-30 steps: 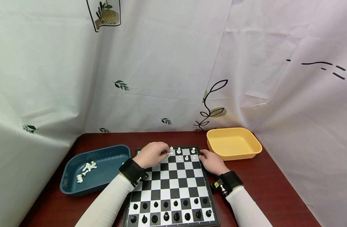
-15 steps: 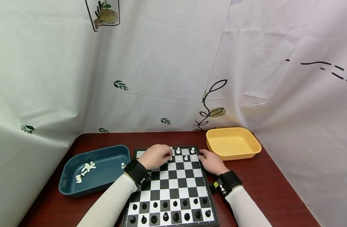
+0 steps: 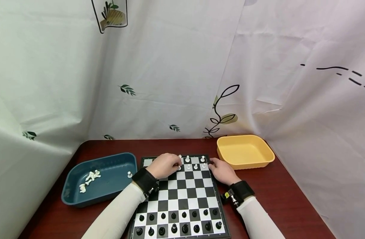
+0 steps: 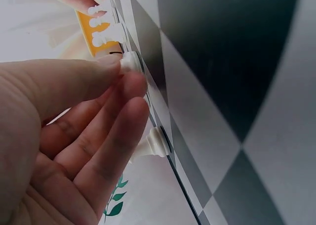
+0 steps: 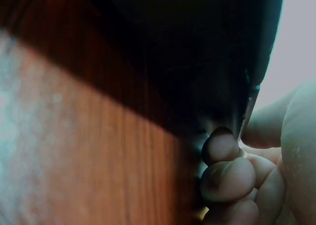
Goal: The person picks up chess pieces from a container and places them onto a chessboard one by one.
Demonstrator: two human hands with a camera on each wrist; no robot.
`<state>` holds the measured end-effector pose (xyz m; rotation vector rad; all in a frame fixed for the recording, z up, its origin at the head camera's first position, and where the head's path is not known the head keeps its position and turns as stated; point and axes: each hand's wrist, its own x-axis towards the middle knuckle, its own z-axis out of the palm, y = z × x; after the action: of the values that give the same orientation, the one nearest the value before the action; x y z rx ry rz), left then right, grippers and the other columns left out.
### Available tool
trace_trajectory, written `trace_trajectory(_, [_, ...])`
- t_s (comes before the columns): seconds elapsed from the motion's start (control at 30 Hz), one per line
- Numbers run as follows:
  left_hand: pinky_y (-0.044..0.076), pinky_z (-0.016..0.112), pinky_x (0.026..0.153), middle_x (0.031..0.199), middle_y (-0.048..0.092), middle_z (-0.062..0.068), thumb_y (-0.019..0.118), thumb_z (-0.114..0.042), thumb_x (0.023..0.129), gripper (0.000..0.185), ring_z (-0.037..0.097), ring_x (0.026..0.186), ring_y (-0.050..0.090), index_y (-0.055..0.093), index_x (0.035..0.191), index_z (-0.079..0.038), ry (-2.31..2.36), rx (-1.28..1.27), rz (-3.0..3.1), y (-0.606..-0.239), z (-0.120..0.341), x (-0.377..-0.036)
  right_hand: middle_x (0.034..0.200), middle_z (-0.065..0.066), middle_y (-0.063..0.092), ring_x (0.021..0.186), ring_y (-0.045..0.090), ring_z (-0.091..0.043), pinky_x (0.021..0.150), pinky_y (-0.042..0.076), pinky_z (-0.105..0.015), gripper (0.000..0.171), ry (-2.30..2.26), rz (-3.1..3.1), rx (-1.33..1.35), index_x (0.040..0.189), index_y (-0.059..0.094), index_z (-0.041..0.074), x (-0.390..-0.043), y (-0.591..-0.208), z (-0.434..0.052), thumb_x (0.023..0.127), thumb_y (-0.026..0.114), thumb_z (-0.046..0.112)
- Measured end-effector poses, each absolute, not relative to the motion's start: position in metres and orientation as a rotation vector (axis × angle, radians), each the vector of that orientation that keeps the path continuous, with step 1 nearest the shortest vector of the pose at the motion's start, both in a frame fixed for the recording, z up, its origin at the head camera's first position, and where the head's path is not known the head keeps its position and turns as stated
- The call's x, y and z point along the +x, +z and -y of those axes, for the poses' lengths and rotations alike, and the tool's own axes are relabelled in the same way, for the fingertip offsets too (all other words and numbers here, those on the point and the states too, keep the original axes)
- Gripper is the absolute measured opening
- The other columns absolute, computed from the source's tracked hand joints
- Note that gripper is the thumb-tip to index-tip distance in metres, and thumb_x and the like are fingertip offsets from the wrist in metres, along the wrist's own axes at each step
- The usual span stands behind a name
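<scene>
Nearest the camera in the head view, two rows of black chess pieces point(image 3: 179, 222) stand on the near ranks of a black-and-white chessboard point(image 3: 182, 196); the board's near edge is cut off by the frame. Both forearms in cream sleeves cross the bottom of the frame, each with a black wrist strap.

Past the middle of the board, the left hand point(image 3: 164, 165) hovers over the far ranks. In the left wrist view its thumb and forefinger pinch the top of a white pawn point(image 4: 131, 62), which stands on the board; another white piece point(image 4: 155, 143) stands just beside the lower fingers. Which square the pinched pawn stands on cannot be told, since the hand hides it in the head view.

The right hand point(image 3: 222, 171) rests at the far right edge of the board with its fingers curled against the rim. The right wrist view is dark and blurred, showing only bent fingertips point(image 5: 222, 160) by the board's edge and red-brown wood; whether they clasp the edge or merely lie against it cannot be told.

A few white pieces point(image 3: 195, 162) stand on the far two ranks between the hands.

Left of the board lies a dark blue tray point(image 3: 78, 196) holding a small heap of white chessmen point(image 3: 90, 177) and one upright white pawn point(image 3: 129, 174). Right of the board's far corner sits a yellow tray point(image 3: 245, 164). All rest on a dark red wooden table point(image 3: 277, 196).

Behind hangs a pale curtain point(image 3: 170, 66) printed with leaf sprigs; no writing or brand can be read anywhere
</scene>
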<state>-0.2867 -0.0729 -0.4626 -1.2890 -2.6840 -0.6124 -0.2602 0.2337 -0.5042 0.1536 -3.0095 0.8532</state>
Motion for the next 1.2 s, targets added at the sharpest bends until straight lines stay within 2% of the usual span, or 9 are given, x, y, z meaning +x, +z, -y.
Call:
trace_trajectory(0.37, [0.061,0.038,0.092,0.11,0.08,0.003,0.079,-0.005,0.102,0.013,0.019,0.102,0.076,0.085,0.113,-0.009,-0.613,-1.313,2.679,-0.463,0.071,-0.288,0.137,-0.021,0.073,0.121,0.071,-0.036,0.106,0.054,-0.059,0.042,0.856,3.005,0.154,0.146,0.066,-0.004,-0.26,-0.504,-0.235,0.113,0.059,0.02])
trace_trajectory(0.8, [0.061,0.04,0.095,0.11,0.08,0.004,0.08,-0.005,0.102,0.013,0.02,0.104,0.076,0.085,0.113,-0.008,-0.621,-1.317,2.676,-0.466,0.07,-0.289,0.137,-0.02,0.073,0.122,0.071,-0.036,0.107,0.053,-0.059,0.041,0.858,3.011,0.16,0.146,0.067,-0.003,-0.26,-0.504,-0.233,0.113,0.058,0.021])
trace_trajectory(1.2, [0.061,0.036,0.087,0.111,0.079,0.001,0.079,-0.011,0.104,0.016,0.014,0.097,0.073,0.085,0.119,-0.01,-0.623,-1.186,2.707,-0.45,0.084,-0.282,0.132,-0.023,0.074,0.117,0.072,-0.038,0.102,0.055,-0.061,0.042,0.881,2.977,0.203,0.142,0.068,-0.005,-0.258,-0.5,-0.234,0.112,0.058,0.023])
